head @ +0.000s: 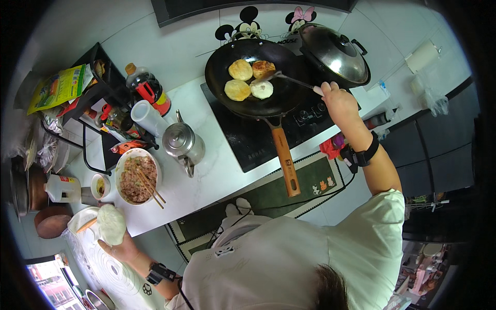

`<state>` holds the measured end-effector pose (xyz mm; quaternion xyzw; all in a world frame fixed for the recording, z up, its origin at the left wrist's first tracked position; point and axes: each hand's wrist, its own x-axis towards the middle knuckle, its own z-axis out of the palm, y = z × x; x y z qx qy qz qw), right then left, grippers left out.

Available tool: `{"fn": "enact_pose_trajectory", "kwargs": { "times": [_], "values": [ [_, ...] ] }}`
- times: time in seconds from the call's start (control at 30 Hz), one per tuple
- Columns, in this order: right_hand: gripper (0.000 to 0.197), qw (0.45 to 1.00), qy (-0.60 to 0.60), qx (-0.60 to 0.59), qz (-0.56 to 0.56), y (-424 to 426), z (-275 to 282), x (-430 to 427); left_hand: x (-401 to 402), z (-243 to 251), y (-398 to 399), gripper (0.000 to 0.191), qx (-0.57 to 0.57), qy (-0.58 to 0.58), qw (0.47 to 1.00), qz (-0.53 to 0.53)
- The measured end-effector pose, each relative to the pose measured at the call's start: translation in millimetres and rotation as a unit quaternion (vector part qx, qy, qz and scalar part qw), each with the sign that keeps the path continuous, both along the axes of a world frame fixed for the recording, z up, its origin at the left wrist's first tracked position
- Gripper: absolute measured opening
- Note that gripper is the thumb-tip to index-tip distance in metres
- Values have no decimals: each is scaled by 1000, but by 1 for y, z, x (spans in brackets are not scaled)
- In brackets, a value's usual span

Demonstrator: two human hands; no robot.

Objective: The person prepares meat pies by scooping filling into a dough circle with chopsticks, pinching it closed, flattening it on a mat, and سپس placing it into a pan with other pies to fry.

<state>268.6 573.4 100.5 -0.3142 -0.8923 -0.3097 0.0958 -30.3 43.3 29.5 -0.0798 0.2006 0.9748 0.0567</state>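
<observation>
My right hand (339,101) grips the light handle of a metal spatula (296,80), whose blade lies against a pale dough cake (262,89) in a black wok (217,69). Three browned cakes, one of them a darker-topped cake (263,69), lie beside it. The wok stands on a black induction cooktop (232,135), its wooden handle (286,162) toward me. On my left hand (123,250) rests a flattened piece of raw dough (111,224), above a white rolling mat (116,275). A wooden rolling pin (86,224) lies there, partly behind the dough.
Left of the cooktop stand a metal kettle (180,141), a white bowl of minced filling (137,176) with chopsticks (149,188), and a small bowl (100,186). A black rack (83,135) holds bottles and packets. Another lidded pan (333,54) stands right of the wok.
</observation>
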Motion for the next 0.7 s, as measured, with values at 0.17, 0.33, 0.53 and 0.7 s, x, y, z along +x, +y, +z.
{"fn": "enact_pose_trajectory", "kwargs": {
  "times": [0.17,0.33,0.53,0.7],
  "values": [
    [25,976,82,-181,84,26,15,25,-10,-19,18,62,21,-15,999,-38],
    [30,848,102,-481,-200,17,56,-11,3,-18,29,60,58,-58,996,-17],
    [42,788,0,-554,-269,32,70,-43,0,-18,21,59,73,-31,996,-38],
    [41,757,124,-596,-238,48,42,-49,14,-7,22,62,48,-16,998,-38]
  ]
}}
